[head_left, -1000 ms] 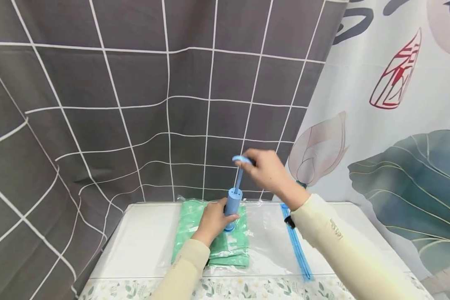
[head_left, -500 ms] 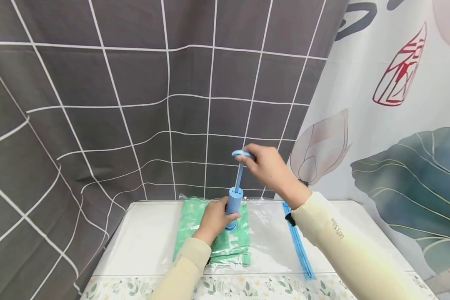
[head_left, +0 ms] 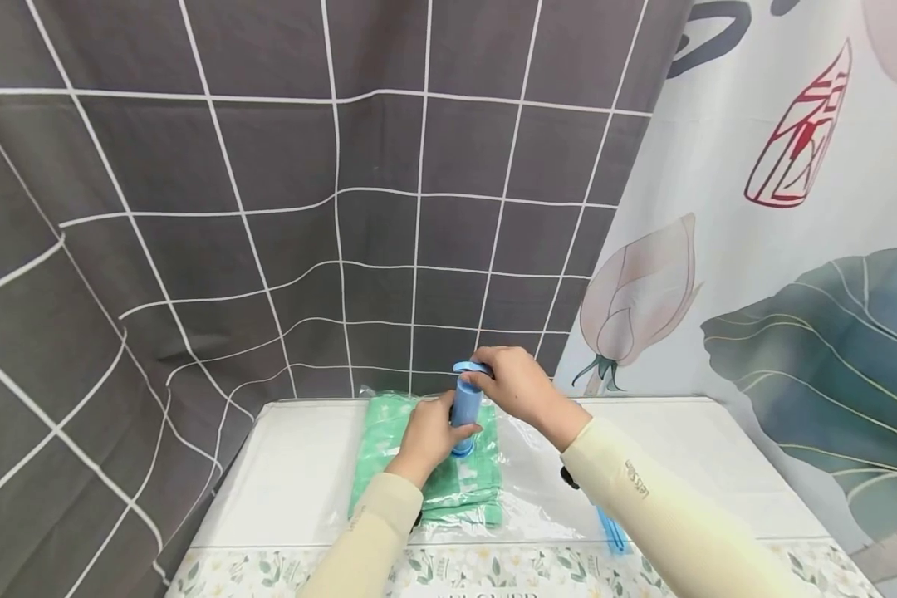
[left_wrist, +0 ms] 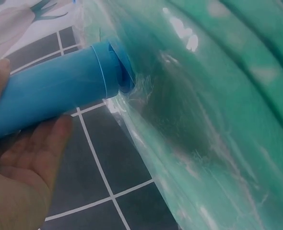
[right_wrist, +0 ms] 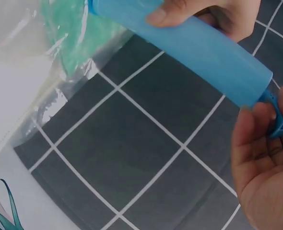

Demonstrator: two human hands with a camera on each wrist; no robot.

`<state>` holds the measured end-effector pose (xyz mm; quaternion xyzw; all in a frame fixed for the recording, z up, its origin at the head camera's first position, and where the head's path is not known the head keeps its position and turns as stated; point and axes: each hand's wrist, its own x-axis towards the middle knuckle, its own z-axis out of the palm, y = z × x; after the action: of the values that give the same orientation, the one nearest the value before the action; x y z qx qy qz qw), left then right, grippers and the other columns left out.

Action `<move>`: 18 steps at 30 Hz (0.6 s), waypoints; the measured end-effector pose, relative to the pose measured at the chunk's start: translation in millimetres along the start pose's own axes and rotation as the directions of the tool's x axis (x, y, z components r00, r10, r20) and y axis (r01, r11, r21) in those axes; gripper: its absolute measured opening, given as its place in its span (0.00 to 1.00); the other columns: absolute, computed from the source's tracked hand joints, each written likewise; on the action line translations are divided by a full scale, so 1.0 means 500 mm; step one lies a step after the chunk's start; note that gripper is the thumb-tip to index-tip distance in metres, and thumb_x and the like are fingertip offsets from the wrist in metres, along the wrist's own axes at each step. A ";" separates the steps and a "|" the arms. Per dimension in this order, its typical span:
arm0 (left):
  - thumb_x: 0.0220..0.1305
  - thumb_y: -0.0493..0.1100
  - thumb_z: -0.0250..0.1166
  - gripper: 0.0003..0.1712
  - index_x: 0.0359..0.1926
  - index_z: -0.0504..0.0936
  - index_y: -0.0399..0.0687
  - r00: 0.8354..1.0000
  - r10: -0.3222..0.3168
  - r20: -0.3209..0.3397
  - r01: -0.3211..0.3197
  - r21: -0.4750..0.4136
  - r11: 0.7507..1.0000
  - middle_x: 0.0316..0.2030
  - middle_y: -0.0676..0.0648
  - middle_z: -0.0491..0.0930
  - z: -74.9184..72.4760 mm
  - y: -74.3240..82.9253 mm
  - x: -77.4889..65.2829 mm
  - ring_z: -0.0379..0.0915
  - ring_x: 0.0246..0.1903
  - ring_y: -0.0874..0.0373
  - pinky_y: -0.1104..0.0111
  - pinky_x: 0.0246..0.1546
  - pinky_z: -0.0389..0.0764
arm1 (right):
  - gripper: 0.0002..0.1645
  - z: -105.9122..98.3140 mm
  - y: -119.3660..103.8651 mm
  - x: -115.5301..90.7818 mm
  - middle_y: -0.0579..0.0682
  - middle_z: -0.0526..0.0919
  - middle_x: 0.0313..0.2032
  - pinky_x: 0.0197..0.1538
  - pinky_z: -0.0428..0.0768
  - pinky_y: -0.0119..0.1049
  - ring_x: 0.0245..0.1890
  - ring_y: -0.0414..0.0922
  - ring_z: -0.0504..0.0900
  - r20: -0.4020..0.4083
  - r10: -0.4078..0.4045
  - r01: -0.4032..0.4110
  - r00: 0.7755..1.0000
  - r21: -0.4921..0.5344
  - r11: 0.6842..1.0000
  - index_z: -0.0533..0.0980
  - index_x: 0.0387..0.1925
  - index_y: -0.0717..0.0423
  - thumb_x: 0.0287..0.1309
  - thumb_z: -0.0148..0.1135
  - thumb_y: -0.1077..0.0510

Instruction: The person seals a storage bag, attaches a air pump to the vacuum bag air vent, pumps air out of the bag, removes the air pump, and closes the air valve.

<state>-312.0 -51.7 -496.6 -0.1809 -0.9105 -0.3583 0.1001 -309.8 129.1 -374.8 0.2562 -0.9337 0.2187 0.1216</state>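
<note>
Head view: on the tabletop (head_left: 299,465), the pump (head_left: 467,407) stands slightly tilted on the bag (head_left: 526,482) with green cloth (head_left: 384,440); the left hand (head_left: 428,433) holds its barrel, the right hand (head_left: 519,386) its handle (head_left: 469,367). The right sleeve (head_left: 646,498) partly hides a blue strip (head_left: 611,531). The left wrist view adds the pump's collar (left_wrist: 105,69) against the bag's film. The right wrist view shows, unlike the head's, right fingers (right_wrist: 254,127) curled round the handle from its other side, just beside the barrel's end.
</note>
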 end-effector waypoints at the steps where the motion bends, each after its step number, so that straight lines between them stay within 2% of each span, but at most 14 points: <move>1: 0.69 0.51 0.84 0.30 0.64 0.86 0.41 1.000 0.002 0.000 -0.002 -0.003 1.000 0.52 0.38 0.95 0.001 0.000 0.000 0.95 0.50 0.41 0.49 0.52 0.96 | 0.10 0.001 0.000 -0.001 0.50 0.93 0.37 0.35 0.81 0.32 0.28 0.36 0.79 -0.002 0.004 -0.004 1.000 0.010 1.000 0.89 0.46 0.56 0.78 0.74 0.53; 4: 0.70 0.51 0.84 0.30 0.64 0.86 0.41 1.000 0.001 0.002 -0.001 -0.006 1.000 0.52 0.38 0.95 0.002 0.001 0.001 0.95 0.50 0.42 0.49 0.52 0.96 | 0.09 -0.003 0.000 -0.002 0.48 0.90 0.32 0.33 0.78 0.31 0.25 0.36 0.76 -0.036 -0.008 0.009 0.999 0.039 0.999 0.89 0.44 0.56 0.78 0.74 0.54; 7: 0.69 0.51 0.84 0.29 0.62 0.86 0.41 1.000 -0.006 0.007 0.006 -0.004 1.000 0.51 0.38 0.95 0.002 0.004 0.001 0.95 0.50 0.41 0.49 0.52 0.96 | 0.10 -0.024 -0.009 0.002 0.46 0.84 0.26 0.31 0.74 0.31 0.22 0.36 0.72 -0.093 -0.015 0.021 0.996 0.063 0.998 0.88 0.41 0.55 0.78 0.74 0.53; 11: 0.69 0.51 0.84 0.28 0.61 0.86 0.41 1.000 -0.023 0.017 0.023 -0.014 1.000 0.50 0.37 0.95 0.001 0.004 0.000 0.95 0.50 0.41 0.48 0.51 0.96 | 0.11 -0.081 -0.037 0.017 0.47 0.82 0.25 0.31 0.72 0.33 0.22 0.39 0.71 -0.194 0.002 0.015 0.981 0.085 0.996 0.88 0.41 0.55 0.79 0.74 0.52; 15: 0.68 0.52 0.85 0.27 0.59 0.87 0.42 1.000 -0.030 0.009 0.030 -0.020 0.999 0.50 0.38 0.95 0.000 0.001 -0.001 0.95 0.49 0.42 0.49 0.50 0.96 | 0.11 -0.145 -0.070 0.038 0.49 0.82 0.26 0.33 0.72 0.38 0.24 0.43 0.73 -0.295 0.001 0.025 0.955 0.083 0.996 0.88 0.44 0.56 0.79 0.73 0.51; 18: 0.67 0.52 0.85 0.27 0.57 0.87 0.42 1.000 -0.031 -0.002 0.031 -0.014 0.999 0.49 0.38 0.95 0.000 0.002 -0.002 0.96 0.48 0.42 0.49 0.49 0.96 | 0.12 -0.173 -0.085 0.047 0.50 0.81 0.27 0.34 0.73 0.39 0.26 0.46 0.73 -0.337 0.000 0.029 0.941 0.082 0.996 0.88 0.46 0.57 0.79 0.73 0.51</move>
<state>-310.6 -51.1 -496.1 -0.1668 -0.9105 -0.3664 0.0944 -297.1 127.0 -276.3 0.2268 -0.8870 0.2981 0.2700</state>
